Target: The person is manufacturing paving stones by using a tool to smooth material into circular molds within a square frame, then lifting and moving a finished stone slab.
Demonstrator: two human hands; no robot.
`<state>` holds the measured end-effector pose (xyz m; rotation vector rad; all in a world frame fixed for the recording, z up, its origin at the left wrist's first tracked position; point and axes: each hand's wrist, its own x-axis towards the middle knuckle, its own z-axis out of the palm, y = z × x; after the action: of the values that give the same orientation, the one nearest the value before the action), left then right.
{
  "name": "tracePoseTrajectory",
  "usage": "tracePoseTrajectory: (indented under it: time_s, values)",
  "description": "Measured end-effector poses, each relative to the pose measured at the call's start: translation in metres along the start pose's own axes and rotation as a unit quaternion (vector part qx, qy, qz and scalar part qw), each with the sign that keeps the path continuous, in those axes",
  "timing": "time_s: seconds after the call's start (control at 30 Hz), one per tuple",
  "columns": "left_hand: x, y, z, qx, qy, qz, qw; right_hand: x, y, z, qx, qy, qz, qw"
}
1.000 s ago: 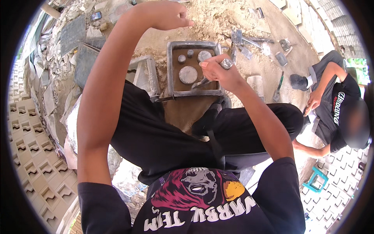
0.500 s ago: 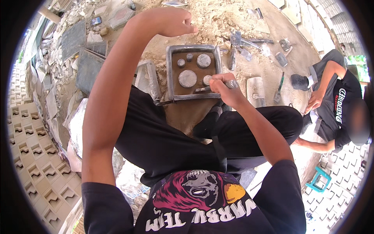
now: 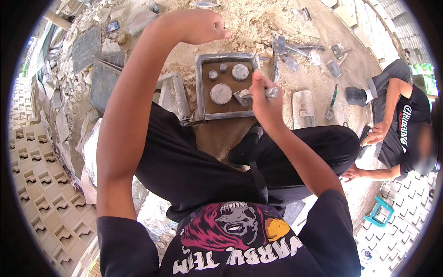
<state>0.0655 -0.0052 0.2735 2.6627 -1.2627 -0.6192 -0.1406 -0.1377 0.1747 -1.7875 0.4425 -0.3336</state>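
Note:
A square grey mould frame [image 3: 200,87] lies on the ground in front of me, filled with packed brown sand [image 3: 221,111]. Round grey discs sit in the sand, among them a large one [image 3: 221,94], another toward the far right [image 3: 240,72] and a small one [image 3: 213,75]. My right hand [image 3: 267,101] is closed round the handle of a small trowel [image 3: 242,98], whose blade is over the sand by the near right disc, partly hiding it. Beyond the frame's far left side, my left hand [image 3: 203,27] hovers with curled fingers; what they hold, if anything, is hidden.
Right of the frame lie a hammer [image 3: 334,68], a brush [image 3: 331,105] and a pale block [image 3: 302,108]. Another frame [image 3: 174,92] and dark slabs [image 3: 102,85] are at the left, beside rubble. A co-worker [image 3: 392,106] sits at the right, near a teal stool [image 3: 381,212].
My right hand has turned more upright, and the trowel blade has tilted up and shifted toward the near right disc. My left hand has moved slightly left, still curled.

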Motion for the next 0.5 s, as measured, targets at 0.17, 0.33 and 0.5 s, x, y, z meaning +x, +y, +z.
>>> tracePoseTrajectory:
  time_s: [0.17,0.33,0.5]
  values:
    - [0.005,-0.005,0.011,0.038,0.021,-0.004,0.999,0.035,-0.022,0.022,0.019,0.019,-0.030,0.999]
    - [0.008,-0.011,0.015,0.035,0.015,0.014,0.999,0.049,-0.005,0.029,-0.035,-0.023,-0.097,0.994]
    - [-0.006,-0.019,0.011,0.019,0.000,-0.030,0.999,0.065,-0.031,0.047,0.000,-0.042,-0.061,0.997]
